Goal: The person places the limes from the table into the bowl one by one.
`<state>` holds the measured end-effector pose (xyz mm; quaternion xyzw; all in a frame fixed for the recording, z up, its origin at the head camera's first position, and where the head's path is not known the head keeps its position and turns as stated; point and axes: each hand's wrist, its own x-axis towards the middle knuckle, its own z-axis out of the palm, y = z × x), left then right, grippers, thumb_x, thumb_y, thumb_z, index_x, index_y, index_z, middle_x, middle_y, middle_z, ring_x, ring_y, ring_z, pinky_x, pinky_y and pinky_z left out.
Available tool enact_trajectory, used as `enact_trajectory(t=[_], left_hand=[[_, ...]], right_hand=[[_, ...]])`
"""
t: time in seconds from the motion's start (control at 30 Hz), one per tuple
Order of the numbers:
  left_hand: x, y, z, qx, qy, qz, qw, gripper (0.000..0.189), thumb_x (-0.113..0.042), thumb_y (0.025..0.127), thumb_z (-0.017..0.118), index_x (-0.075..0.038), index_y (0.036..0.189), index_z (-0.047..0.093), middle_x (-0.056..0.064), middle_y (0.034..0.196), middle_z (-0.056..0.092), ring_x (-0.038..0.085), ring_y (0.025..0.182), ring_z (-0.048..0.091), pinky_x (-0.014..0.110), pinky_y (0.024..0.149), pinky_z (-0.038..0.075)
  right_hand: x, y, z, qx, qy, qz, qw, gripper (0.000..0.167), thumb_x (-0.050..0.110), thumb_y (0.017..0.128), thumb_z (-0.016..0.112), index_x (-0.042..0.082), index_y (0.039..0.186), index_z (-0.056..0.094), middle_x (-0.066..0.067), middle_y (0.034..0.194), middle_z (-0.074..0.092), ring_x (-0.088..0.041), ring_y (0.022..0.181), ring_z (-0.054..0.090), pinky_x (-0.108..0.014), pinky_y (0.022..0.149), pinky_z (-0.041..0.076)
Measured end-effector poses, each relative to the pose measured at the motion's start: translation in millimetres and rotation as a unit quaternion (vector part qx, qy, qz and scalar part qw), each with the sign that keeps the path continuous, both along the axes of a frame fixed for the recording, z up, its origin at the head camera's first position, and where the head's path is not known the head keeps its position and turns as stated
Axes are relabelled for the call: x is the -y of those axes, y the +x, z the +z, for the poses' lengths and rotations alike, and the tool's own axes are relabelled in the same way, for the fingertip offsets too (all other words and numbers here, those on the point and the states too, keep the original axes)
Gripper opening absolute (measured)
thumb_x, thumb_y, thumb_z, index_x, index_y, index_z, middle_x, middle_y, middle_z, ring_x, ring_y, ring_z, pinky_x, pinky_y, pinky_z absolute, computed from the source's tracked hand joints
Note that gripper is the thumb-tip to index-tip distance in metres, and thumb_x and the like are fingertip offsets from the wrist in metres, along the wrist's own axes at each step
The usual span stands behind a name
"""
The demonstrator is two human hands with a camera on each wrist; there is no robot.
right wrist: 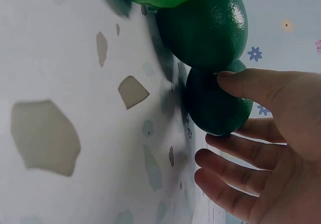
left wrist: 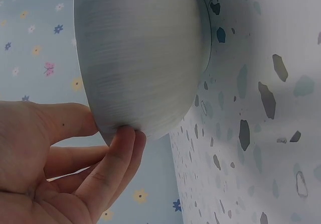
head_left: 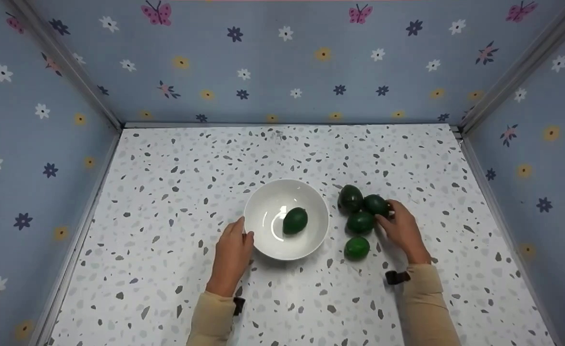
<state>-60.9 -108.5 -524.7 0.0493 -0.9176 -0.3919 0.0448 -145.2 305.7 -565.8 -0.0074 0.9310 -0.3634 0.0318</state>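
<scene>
My left hand (head_left: 232,250) holds the near-left rim of a white bowl (head_left: 263,206), its thumb and fingers on the bowl's side in the left wrist view. One dark green oval fruit (head_left: 295,221) lies inside the bowl. To the bowl's right, my right hand (head_left: 404,229) has its thumb and fingers around the rightmost dark green fruit (head_left: 375,205) of a cluster. In the right wrist view the thumb lies on top of this fruit (right wrist: 210,106), with fingertips at its far side. Another dark green fruit (head_left: 360,223) sits right beside it.
A larger, darker green fruit (head_left: 349,199) is at the cluster's left. Nearest me in that group lies a bright green fruit (head_left: 357,248). The speckled white table (head_left: 167,192) is bordered by flower-patterned blue walls (head_left: 263,57) at the back and both sides.
</scene>
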Motion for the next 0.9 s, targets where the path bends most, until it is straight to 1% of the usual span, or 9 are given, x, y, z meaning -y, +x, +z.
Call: enact_trajectory(t=[0.1, 0.23, 0.37, 0.5, 0.57, 0.63, 0.8, 0.9], left_hand=[[-0.3, 0.0, -0.3, -0.004, -0.004, 0.0, 1.0, 0.047, -0.009, 0.099, 0.062, 0.009, 0.141, 0.049, 0.022, 0.123, 0.061, 0.028, 0.1, 0.064, 0.04, 0.085, 0.056], [-0.7, -0.2, 0.0, -0.002, -0.003, 0.002, 1.0, 0.048, -0.01, 0.099, 0.061, 0.008, 0.142, 0.049, 0.021, 0.124, 0.06, 0.028, 0.102, 0.065, 0.039, 0.086, 0.056], [-1.0, -0.3, -0.3, -0.001, -0.003, 0.005, 1.0, 0.048, -0.01, 0.1, 0.061, 0.008, 0.142, 0.049, 0.02, 0.122, 0.061, 0.027, 0.1, 0.065, 0.037, 0.084, 0.056], [-1.2, -0.6, -0.5, -0.003, -0.003, 0.006, 1.0, 0.047, -0.01, 0.099, 0.062, 0.008, 0.141, 0.05, 0.02, 0.121, 0.061, 0.027, 0.099, 0.065, 0.037, 0.084, 0.057], [-1.0, -0.7, -0.4, -0.003, -0.003, 0.005, 1.0, 0.047, -0.01, 0.099, 0.061, 0.008, 0.141, 0.05, 0.021, 0.122, 0.061, 0.027, 0.1, 0.065, 0.038, 0.085, 0.056], [-0.5, -0.7, -0.8, -0.002, -0.002, 0.004, 1.0, 0.047, -0.01, 0.099, 0.061, 0.009, 0.141, 0.05, 0.021, 0.123, 0.061, 0.028, 0.101, 0.065, 0.038, 0.086, 0.056], [0.2, -0.6, -1.3, 0.001, 0.004, 0.003, 1.0, 0.047, -0.009, 0.099, 0.061, 0.01, 0.141, 0.049, 0.022, 0.125, 0.06, 0.028, 0.102, 0.064, 0.04, 0.087, 0.056], [0.3, -0.3, -0.9, -0.002, 0.003, 0.0, 1.0, 0.047, -0.009, 0.099, 0.061, 0.011, 0.141, 0.049, 0.024, 0.127, 0.059, 0.031, 0.106, 0.064, 0.041, 0.089, 0.055]], right_hand=[[0.4, 0.9, -1.0, -0.004, 0.007, -0.003, 1.0, 0.05, 0.023, 0.1, 0.063, -0.002, 0.141, 0.047, -0.025, 0.126, 0.056, -0.036, 0.105, 0.059, -0.048, 0.084, 0.051], [0.4, 0.9, -1.3, 0.004, 0.011, -0.009, 0.9999, 0.052, 0.024, 0.101, 0.061, -0.004, 0.142, 0.046, -0.026, 0.127, 0.055, -0.037, 0.107, 0.058, -0.05, 0.088, 0.05], [0.2, 0.3, -1.9, 0.003, 0.008, -0.014, 0.9999, 0.052, 0.025, 0.101, 0.062, -0.004, 0.141, 0.046, -0.026, 0.127, 0.055, -0.037, 0.107, 0.058, -0.05, 0.089, 0.049], [0.0, 0.7, -1.4, -0.001, 0.006, -0.018, 0.9998, 0.05, 0.025, 0.1, 0.063, -0.002, 0.139, 0.048, -0.025, 0.125, 0.056, -0.036, 0.104, 0.058, -0.048, 0.084, 0.051], [-0.6, 1.2, -1.1, -0.001, 0.007, -0.019, 0.9998, 0.049, 0.025, 0.1, 0.063, -0.002, 0.139, 0.049, -0.025, 0.125, 0.056, -0.036, 0.104, 0.058, -0.048, 0.083, 0.051], [-1.2, 1.6, -0.9, 0.001, 0.009, -0.02, 0.9998, 0.05, 0.025, 0.1, 0.063, -0.002, 0.139, 0.048, -0.024, 0.125, 0.056, -0.036, 0.105, 0.058, -0.049, 0.084, 0.051], [-2.2, 2.6, 0.5, 0.005, 0.008, -0.023, 0.9997, 0.052, 0.027, 0.101, 0.061, -0.002, 0.141, 0.047, -0.025, 0.128, 0.054, -0.037, 0.11, 0.055, -0.052, 0.093, 0.047], [-3.7, 4.4, 1.1, -0.004, 0.001, -0.022, 0.9997, 0.053, 0.029, 0.101, 0.061, -0.002, 0.141, 0.047, -0.025, 0.129, 0.054, -0.037, 0.11, 0.056, -0.053, 0.094, 0.046]])
